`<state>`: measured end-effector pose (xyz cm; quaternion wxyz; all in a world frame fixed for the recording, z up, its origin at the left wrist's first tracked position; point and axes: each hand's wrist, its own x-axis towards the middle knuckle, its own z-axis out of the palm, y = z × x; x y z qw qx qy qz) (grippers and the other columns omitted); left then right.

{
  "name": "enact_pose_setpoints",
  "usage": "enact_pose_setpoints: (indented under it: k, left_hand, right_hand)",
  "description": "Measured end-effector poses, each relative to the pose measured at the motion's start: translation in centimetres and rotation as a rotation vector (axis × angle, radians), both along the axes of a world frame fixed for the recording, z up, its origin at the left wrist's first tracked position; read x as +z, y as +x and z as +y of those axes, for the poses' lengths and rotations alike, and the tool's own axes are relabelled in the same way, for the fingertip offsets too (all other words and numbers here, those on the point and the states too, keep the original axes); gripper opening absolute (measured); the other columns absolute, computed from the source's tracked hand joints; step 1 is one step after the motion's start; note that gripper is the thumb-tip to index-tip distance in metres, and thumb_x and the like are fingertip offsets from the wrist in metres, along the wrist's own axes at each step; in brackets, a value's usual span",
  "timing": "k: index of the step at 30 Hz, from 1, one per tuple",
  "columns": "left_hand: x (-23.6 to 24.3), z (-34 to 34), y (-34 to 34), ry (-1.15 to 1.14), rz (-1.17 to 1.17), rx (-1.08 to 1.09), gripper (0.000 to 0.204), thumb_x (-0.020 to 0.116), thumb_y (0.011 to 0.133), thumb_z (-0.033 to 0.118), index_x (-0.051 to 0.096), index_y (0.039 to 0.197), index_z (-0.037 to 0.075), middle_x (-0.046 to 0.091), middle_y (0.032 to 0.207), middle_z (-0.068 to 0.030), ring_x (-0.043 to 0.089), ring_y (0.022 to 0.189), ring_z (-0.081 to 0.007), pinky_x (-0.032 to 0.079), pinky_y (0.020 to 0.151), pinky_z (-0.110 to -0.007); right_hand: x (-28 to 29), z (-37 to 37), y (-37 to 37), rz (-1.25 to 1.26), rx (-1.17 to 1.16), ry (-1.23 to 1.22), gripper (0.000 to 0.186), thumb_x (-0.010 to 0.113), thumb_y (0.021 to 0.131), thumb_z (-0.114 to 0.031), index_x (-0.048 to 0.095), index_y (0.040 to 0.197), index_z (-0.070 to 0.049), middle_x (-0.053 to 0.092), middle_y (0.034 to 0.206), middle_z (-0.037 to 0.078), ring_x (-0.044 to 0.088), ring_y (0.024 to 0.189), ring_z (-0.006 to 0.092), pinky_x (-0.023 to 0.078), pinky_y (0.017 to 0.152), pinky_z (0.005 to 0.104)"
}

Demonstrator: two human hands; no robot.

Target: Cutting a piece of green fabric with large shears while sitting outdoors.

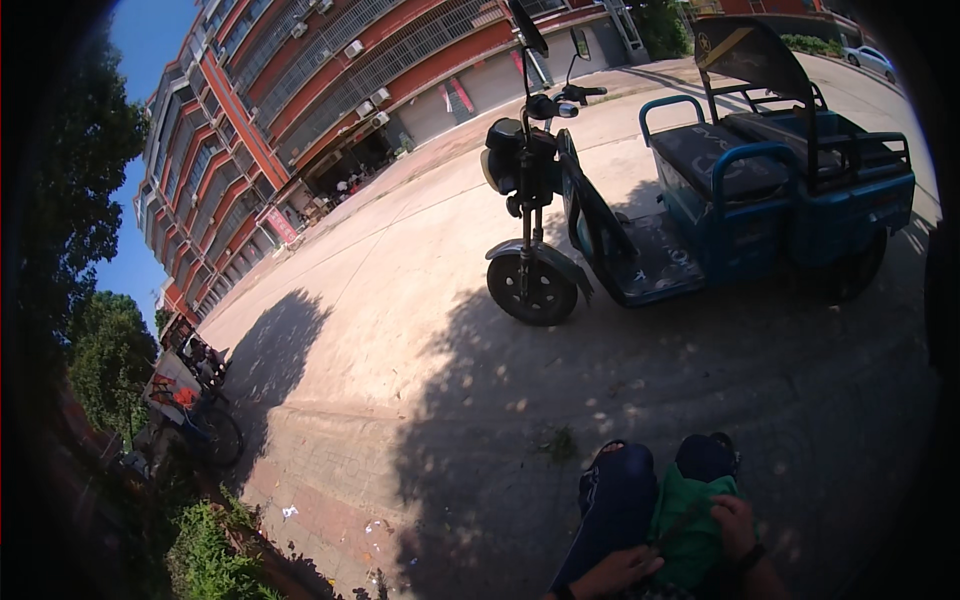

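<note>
A bright green cloth (pixel 690 525) lies across my lap, over the right leg of my dark blue trousers (pixel 618 495). My left hand (pixel 622 570) rests at the cloth's near left edge, its fingers pressed together and pointing right. On the cloth's right side, my right hand (pixel 736 525) is closed, with the fingers curled inward. Shade and small size hide what either hand pinches. A dark band circles each wrist.
A blue cargo tricycle (pixel 740 220) stands ahead to the right on the pavement. Bicycles (pixel 215 430) and bushes (pixel 215 555) line the left edge. Beyond the road rises a red and grey building (pixel 330 90). Scraps of litter (pixel 290 511) dot the paving.
</note>
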<state>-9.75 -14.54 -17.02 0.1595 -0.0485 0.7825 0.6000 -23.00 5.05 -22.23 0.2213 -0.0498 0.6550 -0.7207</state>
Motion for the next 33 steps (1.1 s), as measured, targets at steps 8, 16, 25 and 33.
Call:
enact_pose_setpoints:
  k: [8, 16, 25, 33]
  left_hand:
    - [-0.1, 0.0, -0.1, -0.037, -0.101, -0.005, 0.048, 0.052, 0.092, 0.046, 0.054, 0.089, -0.001, 0.054, 0.079, -0.0195, 0.054, 0.073, -0.0350, 0.040, 0.067, -0.043]
    - [-0.1, 0.3, -0.5, -0.146, 0.145, 0.022, 0.041, 0.054, 0.092, 0.041, 0.053, 0.082, 0.001, 0.054, 0.072, -0.0178, 0.057, 0.071, -0.0313, 0.044, 0.063, -0.039]
    - [0.3, -0.1, -0.5, -0.122, 0.004, -0.030, 0.041, 0.054, 0.092, 0.041, 0.054, 0.084, 0.001, 0.052, 0.073, -0.0170, 0.054, 0.070, -0.0302, 0.041, 0.064, -0.040]
    - [1.4, -0.1, -0.7, -0.134, -0.117, -0.073, 0.049, 0.054, 0.089, 0.049, 0.057, 0.090, 0.000, 0.057, 0.080, -0.0192, 0.056, 0.076, -0.0328, 0.041, 0.068, -0.041]
  right_hand:
    - [-1.2, 0.3, -0.2, 0.028, 0.000, 0.049, 0.024, 0.059, 0.081, -0.010, 0.066, 0.099, 0.004, 0.066, 0.088, 0.003, 0.058, 0.081, 0.0102, 0.047, 0.074, 0.0255]
    - [-1.6, 0.4, -0.4, -0.001, -0.012, 0.039, 0.025, 0.060, 0.081, -0.010, 0.066, 0.100, 0.004, 0.066, 0.090, 0.004, 0.058, 0.081, 0.0110, 0.047, 0.075, 0.0263]
    - [-0.8, 0.2, -0.3, 0.021, -0.010, 0.050, 0.025, 0.059, 0.081, -0.010, 0.066, 0.100, 0.004, 0.066, 0.090, 0.004, 0.059, 0.081, 0.0105, 0.047, 0.074, 0.0256]
    - [-0.6, 0.3, -0.3, 0.042, -0.013, 0.084, 0.024, 0.058, 0.082, -0.010, 0.066, 0.099, 0.004, 0.066, 0.089, 0.004, 0.059, 0.082, 0.0102, 0.047, 0.075, 0.0253]
